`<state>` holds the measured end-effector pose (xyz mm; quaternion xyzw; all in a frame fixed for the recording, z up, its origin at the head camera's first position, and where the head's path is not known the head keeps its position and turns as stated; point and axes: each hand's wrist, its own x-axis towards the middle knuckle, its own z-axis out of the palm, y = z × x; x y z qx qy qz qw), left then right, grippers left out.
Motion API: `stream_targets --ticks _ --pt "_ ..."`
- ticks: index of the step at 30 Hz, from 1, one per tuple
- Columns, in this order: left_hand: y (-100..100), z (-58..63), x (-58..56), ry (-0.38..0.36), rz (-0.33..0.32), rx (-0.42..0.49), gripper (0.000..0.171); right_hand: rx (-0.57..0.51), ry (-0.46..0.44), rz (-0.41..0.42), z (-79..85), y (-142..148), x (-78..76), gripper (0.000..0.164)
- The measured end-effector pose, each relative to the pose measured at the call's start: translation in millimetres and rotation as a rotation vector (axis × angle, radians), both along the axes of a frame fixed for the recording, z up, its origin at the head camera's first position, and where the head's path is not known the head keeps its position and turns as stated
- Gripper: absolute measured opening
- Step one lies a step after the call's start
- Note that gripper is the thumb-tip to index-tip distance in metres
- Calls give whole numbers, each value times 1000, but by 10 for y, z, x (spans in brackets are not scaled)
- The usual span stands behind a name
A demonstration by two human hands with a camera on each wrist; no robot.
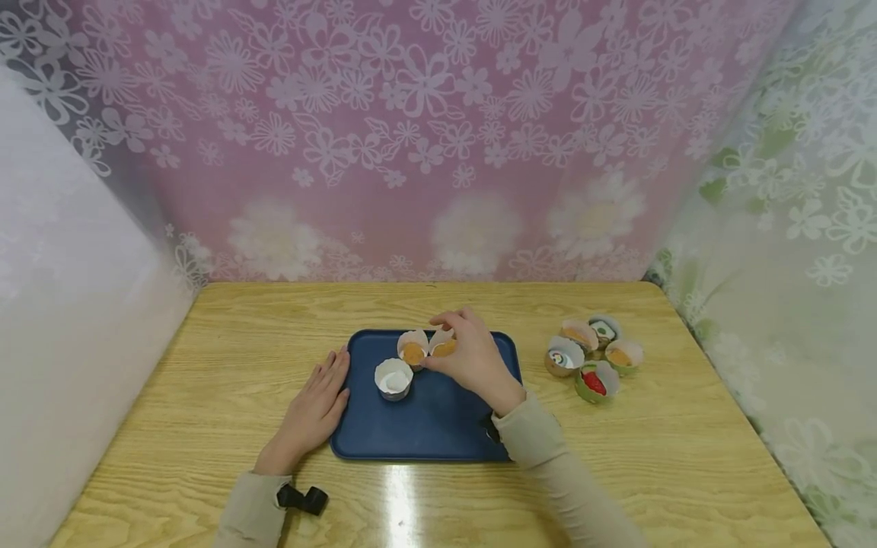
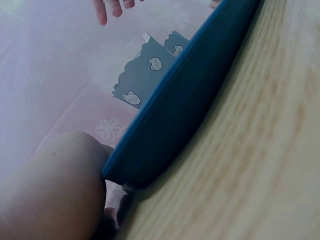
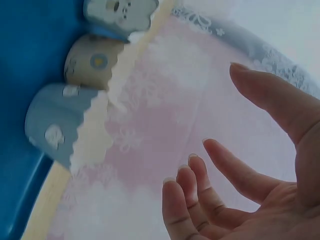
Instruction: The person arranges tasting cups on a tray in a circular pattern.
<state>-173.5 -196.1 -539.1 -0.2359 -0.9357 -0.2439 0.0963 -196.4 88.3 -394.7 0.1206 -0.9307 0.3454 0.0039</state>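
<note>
On a blue tray (image 1: 438, 441) stand three paper baking cups. Two of them side by side at the back hold something orange: a tan cup (image 1: 413, 352) and a blue-grey cup (image 3: 55, 120). A grey cup with bear faces (image 2: 145, 75), white inside, sits in front of them to the left. My right hand (image 1: 473, 358) hovers over the back right cup, thumb and fingers spread apart; the right wrist view shows nothing between them. My left hand (image 1: 315, 407) lies flat along the tray's left edge, fingers straight, touching the rim.
Right of the tray, several more paper cups stand in a cluster on the wooden table (image 1: 685, 472). One green cup (image 1: 594, 383) holds something red, and another cup (image 1: 564, 358) has a patterned white top. Flowered cloth (image 1: 438, 152) hangs behind and at both sides.
</note>
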Motion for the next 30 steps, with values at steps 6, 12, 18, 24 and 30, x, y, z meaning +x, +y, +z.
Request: stream_targets --ticks 6,12,18,24,30 --pt "-16 -1 -12 -12 3 -7 60 -74 18 -6 37 234 -35 58" --pt "-13 -4 -10 -18 5 -3 61 -86 35 -27 26 520 -78 60" --pt "-13 -25 -11 -20 6 -1 61 -138 3 -71 38 828 -66 63" --pt "-17 -33 -17 -21 7 -2 61 -133 -14 -160 54 1155 13 74" --pt "-13 -27 -17 -21 6 -8 61 -226 20 -267 1 1478 113 94"
